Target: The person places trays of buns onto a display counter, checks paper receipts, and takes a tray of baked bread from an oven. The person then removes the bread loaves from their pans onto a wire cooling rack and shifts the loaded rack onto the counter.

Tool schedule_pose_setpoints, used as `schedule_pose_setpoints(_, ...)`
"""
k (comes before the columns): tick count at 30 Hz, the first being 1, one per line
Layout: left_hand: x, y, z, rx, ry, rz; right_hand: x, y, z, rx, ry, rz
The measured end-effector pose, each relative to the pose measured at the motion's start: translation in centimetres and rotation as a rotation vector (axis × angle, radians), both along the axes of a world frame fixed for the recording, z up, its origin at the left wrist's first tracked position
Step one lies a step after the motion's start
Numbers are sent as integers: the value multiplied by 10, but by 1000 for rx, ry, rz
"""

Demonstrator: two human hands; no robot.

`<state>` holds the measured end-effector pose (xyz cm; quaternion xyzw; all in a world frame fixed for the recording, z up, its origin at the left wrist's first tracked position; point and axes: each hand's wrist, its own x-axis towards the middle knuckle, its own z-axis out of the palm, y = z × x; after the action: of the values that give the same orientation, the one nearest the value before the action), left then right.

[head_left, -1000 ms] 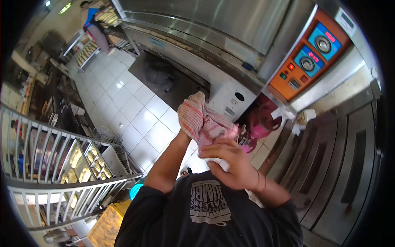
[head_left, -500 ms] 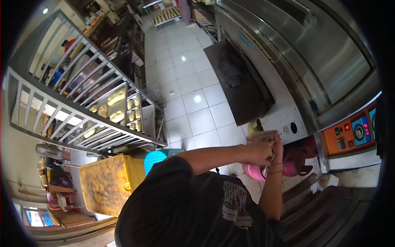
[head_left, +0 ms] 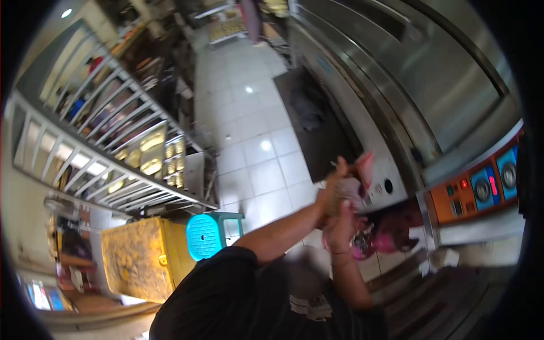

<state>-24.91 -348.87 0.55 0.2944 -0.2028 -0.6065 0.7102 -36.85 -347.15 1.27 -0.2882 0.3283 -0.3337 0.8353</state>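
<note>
My left hand (head_left: 331, 195) and my right hand (head_left: 340, 226) are close together in front of my chest, both smeared by motion. At least one finger of the left hand points up and away. A pale pinkish, cloth-like thing (head_left: 352, 192) shows against the hands, with a red and white piece (head_left: 366, 168) just beyond it. What these are is too blurred to tell. The right hand is below the left, its thumb up and its other fingers curled and partly hidden. Below and to the right of the hands is a pink gas cylinder (head_left: 385, 243).
A steel oven (head_left: 430, 85) with an orange control panel (head_left: 453, 209) stands at right, a dark board (head_left: 311, 124) along its base. At left are a metal rack (head_left: 85, 141) with dough trays, a yellow crate (head_left: 136, 258) and a turquoise stool (head_left: 205, 237). Another person (head_left: 252, 20) stands far off.
My hands were clasped around a flat, greyish-brown thing; now they have shifted left in view and parted somewhat, with pinkish and red-white material showing. The view has turned slightly.
</note>
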Motion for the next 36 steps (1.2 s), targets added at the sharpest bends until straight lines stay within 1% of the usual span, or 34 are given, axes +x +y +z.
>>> schedule_pose_setpoints(1, -1, -4, -15, -42, 124, -86, 0, -13, -14, -30, 71, 0)
schedule_pose_setpoints(2, -21, -17, -32, 118, -208, 70, 1, -26, -27, -57, 143, 0)
schedule_pose_setpoints(3, -30, -12, -45, 198, -369, 164, -3, -41, -51, -102, 86, -29)
schedule_pose_setpoints(4, -39, -7, -58, 297, -527, 252, -4, -35, -54, -107, 73, 0)
schedule_pose_setpoints(6, -55, 5, -79, 203, -548, 340, -13, -26, -52, -59, -211, 152)
schedule_pose_setpoints(7, -56, -7, -79, 112, -571, 356, -13, -33, -43, -72, -365, 198)
schedule_pose_setpoints(8, -62, -9, -64, 109, -457, 318, -18, -41, -35, -103, -514, 233)
schedule_pose_setpoints(9, -67, -12, -47, 111, -342, 283, -19, -39, -36, -135, -407, 140)
schedule_pose_setpoints(11, -78, 4, -37, 243, -225, 262, -21, -34, -36, -184, -163, -28)
schedule_pose_setpoints(13, -89, 9, -70, 414, 22, 94, -44, -33, -64, -125, 58, 38)
schedule_pose_setpoints(14, -80, 4, -119, 677, -136, 84, -53, -32, -78, -122, 132, 80)
schedule_pose_setpoints(15, -70, 3, -107, 798, -549, -31, -61, -30, -93, -147, 203, 131)
schedule_pose_setpoints(16, -59, 1, -125, 604, -871, 57, -69, -25, -111, -193, 281, 198)
schedule_pose_setpoints(17, -46, -3, -164, 387, -1172, 153, -76, -17, -131, -260, 358, 256)
schedule_pose_setpoints(18, -19, -17, -203, 783, -984, -52, -83, -8, -151, -331, 422, 295)
schedule_pose_setpoints(19, -9, 1, -182, 630, -748, 33, -89, -5, -166, -414, 473, 305)
schedule_pose_setpoints(20, 4, 11, -192, 600, -769, -24, -94, -5, -177, -507, 511, 276)
schedule_pose_setpoints(21, 14, 22, -184, 569, -788, -80, -106, -15, -172, -613, 538, 219)
schedule_pose_setpoints(22, 12, 39, -178, 840, -603, -104, -117, -26, -169, -716, 571, 159)
schedule_pose_setpoints(23, 14, 59, -186, 890, -680, -128, -131, -30, -158, -915, 641, 71)
schedule_pose_setpoints(24, 28, 82, -234, 915, -756, -203, -134, -26, -135, -981, 693, -64)
schedule_pose_setpoints(25, 37, 115, -267, 977, -841, -275, -145, -23, -124, -904, 809, -10)
schedule_pose_setpoints(26, 50, 145, -290, 1030, -972, -381, -156, -19, -113, -827, 923, 55)
schedule_pose_setpoints(27, 59, 177, -305, 1068, -1114, -521, -165, -26, -138, -724, 952, 26)
schedule_pose_setpoints(28, 71, 207, -324, 1071, -1215, -717, -176, -33, -169, -630, 987, 9)
schedule_pose_setpoints(29, 80, 233, -335, 1033, -1260, -918, -186, -43, -197, -561, 1015, 5)
schedule_pose_setpoints(30, 85, 259, -343, 992, -1222, -1016, -190, -55, -217, -621, 1054, 4)
schedule_pose_setpoints(32, 78, 311, -308, 1282, -1535, -660, -188, -80, -201, -635, 1158, 281)
schedule_pose_setpoints(33, 73, 328, -297, 1333, -1551, -547, -200, -92, -262, -574, 863, 128)
schedule_pose_setpoints(35, 71, 352, -296, 1339, -1566, -477, -220, -136, -301, -690, 1059, 591)
schedule_pose_setpoints(36, 69, 356, -289, 1380, -1536, -448, -232, -156, -320, -850, 1299, 805)
